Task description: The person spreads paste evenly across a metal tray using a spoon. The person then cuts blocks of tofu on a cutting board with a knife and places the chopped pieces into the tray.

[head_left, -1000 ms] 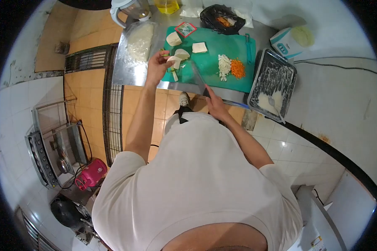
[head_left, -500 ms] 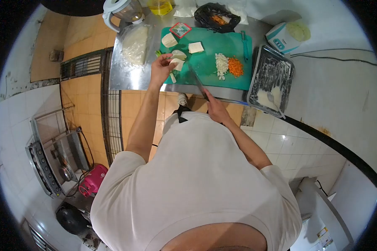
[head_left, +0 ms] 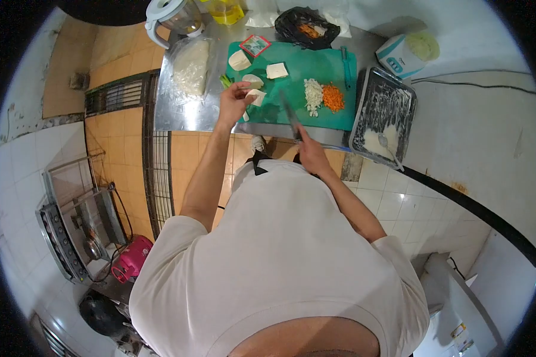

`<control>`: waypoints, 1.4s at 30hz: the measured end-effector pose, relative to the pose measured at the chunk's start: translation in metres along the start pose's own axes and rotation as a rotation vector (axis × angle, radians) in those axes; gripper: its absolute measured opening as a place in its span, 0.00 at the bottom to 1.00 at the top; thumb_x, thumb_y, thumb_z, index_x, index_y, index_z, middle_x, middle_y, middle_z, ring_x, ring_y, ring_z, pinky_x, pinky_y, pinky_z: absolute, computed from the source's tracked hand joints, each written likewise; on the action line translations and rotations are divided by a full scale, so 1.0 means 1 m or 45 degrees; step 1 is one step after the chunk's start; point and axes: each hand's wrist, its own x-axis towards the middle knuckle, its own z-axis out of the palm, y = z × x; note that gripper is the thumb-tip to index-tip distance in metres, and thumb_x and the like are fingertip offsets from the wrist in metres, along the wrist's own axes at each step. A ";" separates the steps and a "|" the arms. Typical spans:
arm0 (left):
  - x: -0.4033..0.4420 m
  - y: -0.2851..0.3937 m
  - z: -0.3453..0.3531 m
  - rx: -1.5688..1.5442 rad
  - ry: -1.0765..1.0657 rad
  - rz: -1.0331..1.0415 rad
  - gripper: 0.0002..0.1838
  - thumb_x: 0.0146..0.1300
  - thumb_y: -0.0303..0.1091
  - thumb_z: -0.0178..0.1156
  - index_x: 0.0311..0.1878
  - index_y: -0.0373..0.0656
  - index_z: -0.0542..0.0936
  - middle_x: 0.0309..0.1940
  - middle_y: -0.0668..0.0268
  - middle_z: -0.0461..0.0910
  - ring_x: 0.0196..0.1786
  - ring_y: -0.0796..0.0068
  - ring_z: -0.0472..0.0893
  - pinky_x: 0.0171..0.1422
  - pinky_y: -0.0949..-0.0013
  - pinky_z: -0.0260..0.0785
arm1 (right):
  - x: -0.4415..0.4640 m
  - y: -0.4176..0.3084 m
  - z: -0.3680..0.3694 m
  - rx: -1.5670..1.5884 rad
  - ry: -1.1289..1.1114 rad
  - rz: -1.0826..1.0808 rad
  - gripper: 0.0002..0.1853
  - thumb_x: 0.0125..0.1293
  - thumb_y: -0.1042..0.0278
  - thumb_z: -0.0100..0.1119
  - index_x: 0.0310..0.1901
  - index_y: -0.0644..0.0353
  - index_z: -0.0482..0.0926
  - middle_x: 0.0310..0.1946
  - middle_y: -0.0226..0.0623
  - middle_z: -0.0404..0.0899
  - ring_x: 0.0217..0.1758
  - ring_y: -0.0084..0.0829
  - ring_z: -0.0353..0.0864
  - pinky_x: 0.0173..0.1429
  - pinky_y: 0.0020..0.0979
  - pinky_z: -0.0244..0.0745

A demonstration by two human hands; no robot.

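My left hand point(head_left: 234, 102) is closed on a white vegetable piece point(head_left: 256, 97) at the near left of the green cutting board point(head_left: 304, 58). Under that hand lies a spring onion point(head_left: 225, 81), its green end and white tip showing. My right hand point(head_left: 311, 152) grips a knife point(head_left: 289, 111), its blade pointing away from me over the board, apart from the white piece. Other white chunks point(head_left: 239, 60) and a squared white block point(head_left: 276, 71) rest farther back. Chopped white bits point(head_left: 313, 95) and diced carrot point(head_left: 333, 98) form two piles on the right.
A teal-handled tool point(head_left: 345, 66) lies at the board's right edge, a red-edged packet point(head_left: 255, 45) at its back left. Around the board are a dark floury tray point(head_left: 412, 107) with a spoon, a kitchen scale point(head_left: 400, 58), a black bag point(head_left: 286, 25), a plastic-wrapped slab point(head_left: 190, 68) and a blender jug point(head_left: 175, 15).
The knife has moved right, away from the white piece, and its blade is turned more upright. My right hand has shifted slightly right. My left hand keeps its hold, moved slightly.
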 end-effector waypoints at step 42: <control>-0.010 -0.029 0.071 1.250 0.072 0.632 0.24 0.54 0.34 0.73 0.54 0.37 0.81 0.54 0.51 0.80 0.59 0.46 0.78 0.66 0.52 0.73 | -0.026 0.006 -0.054 -0.189 0.196 -0.106 0.37 0.76 0.67 0.51 0.82 0.51 0.49 0.36 0.59 0.81 0.37 0.59 0.82 0.46 0.56 0.78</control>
